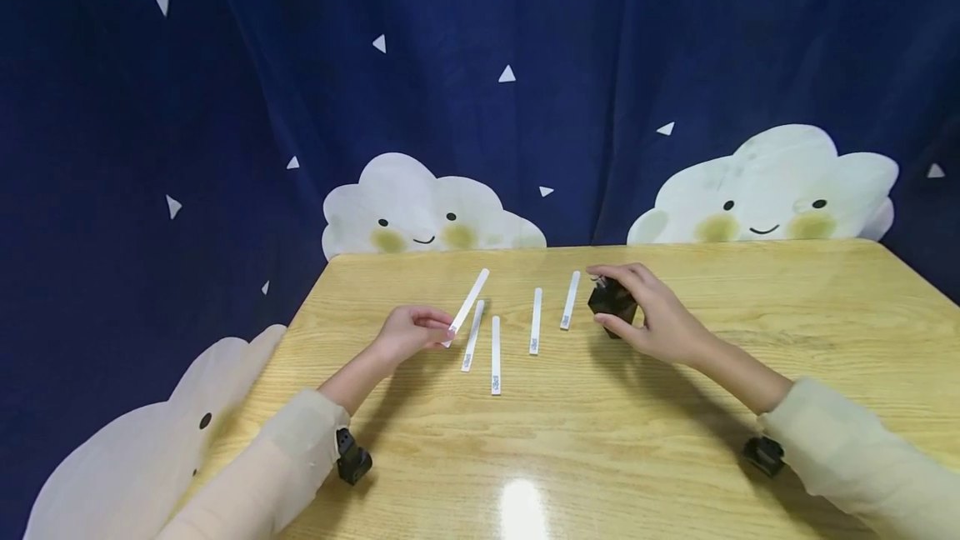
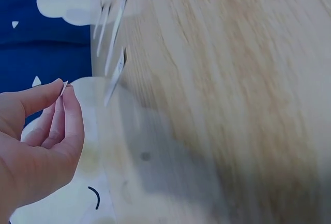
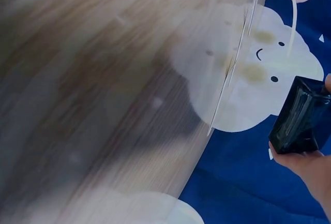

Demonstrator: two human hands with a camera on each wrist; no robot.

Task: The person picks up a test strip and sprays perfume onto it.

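My left hand [image 1: 408,332] pinches the near end of a white paper strip [image 1: 468,304] that tilts up off the wooden table [image 1: 600,440]. In the left wrist view the left hand [image 2: 46,131] shows thumb and forefinger closed on the strip's end [image 2: 64,87]. Three more white strips lie side by side just right of it: one [image 1: 472,335], another [image 1: 496,343], a third [image 1: 536,321]. A further strip [image 1: 571,300] lies beside my right hand [image 1: 645,311], which grips a small black faceted bottle [image 1: 611,300]; the bottle [image 3: 299,116] stands out clearly in the right wrist view.
A dark blue curtain with white cloud faces [image 1: 420,211] hangs behind the table's far edge. Another cloud cushion [image 1: 150,440] sits off the table's left side. Black wrist camera mounts [image 1: 351,457] hang under both sleeves.
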